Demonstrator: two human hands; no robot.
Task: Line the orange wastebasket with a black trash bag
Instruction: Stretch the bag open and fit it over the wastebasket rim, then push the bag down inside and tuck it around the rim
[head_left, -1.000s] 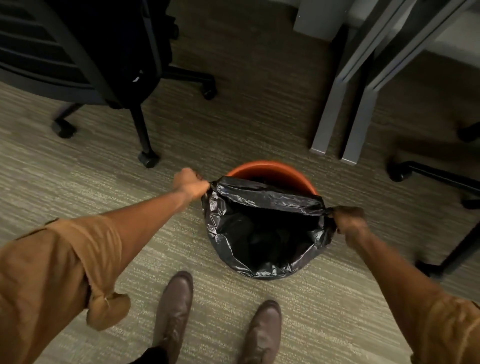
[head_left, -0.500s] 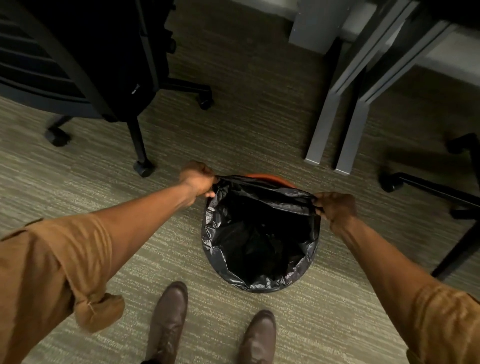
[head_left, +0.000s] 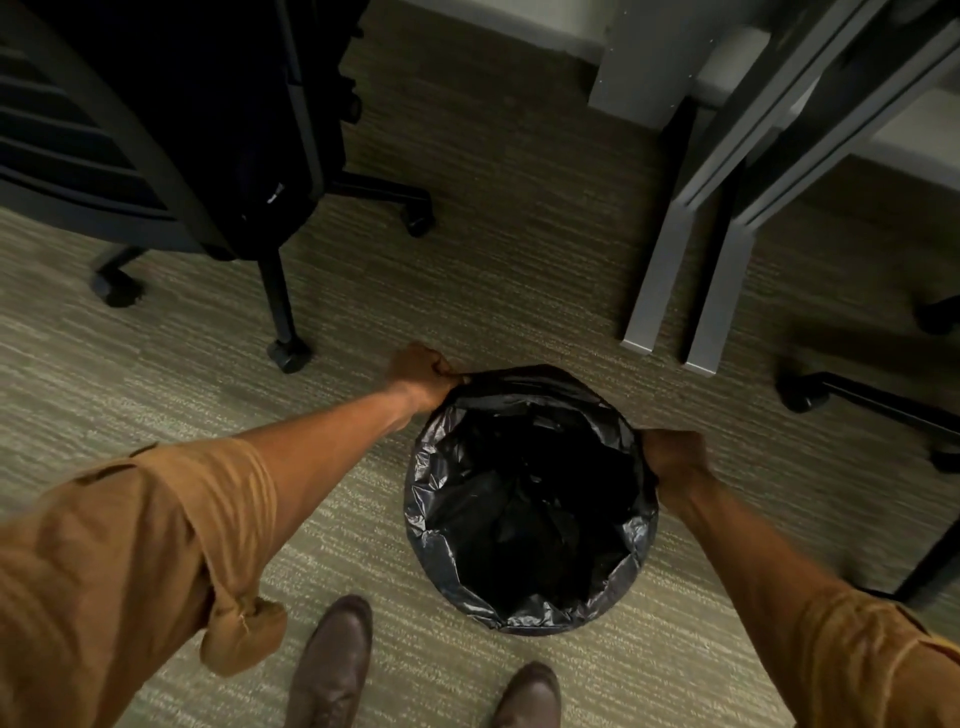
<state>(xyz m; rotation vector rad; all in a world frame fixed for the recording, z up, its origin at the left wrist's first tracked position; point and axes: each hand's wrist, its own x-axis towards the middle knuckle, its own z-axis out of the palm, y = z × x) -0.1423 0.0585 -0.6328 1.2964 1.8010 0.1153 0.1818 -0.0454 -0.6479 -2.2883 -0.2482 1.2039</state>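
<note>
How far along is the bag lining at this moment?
Mostly done: the black trash bag hangs open inside and its mouth is folded over the whole rim, so no orange of the wastebasket shows. In hand: the left hand and right hand grip the bag's edge at opposite sides. Left: letting go, perhaps tidying the overhang.

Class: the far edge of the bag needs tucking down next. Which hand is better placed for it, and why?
Probably the left hand: it grips the trash bag at the far-left rim, beside that edge. The right hand grips the right side, nearer the person.
</note>
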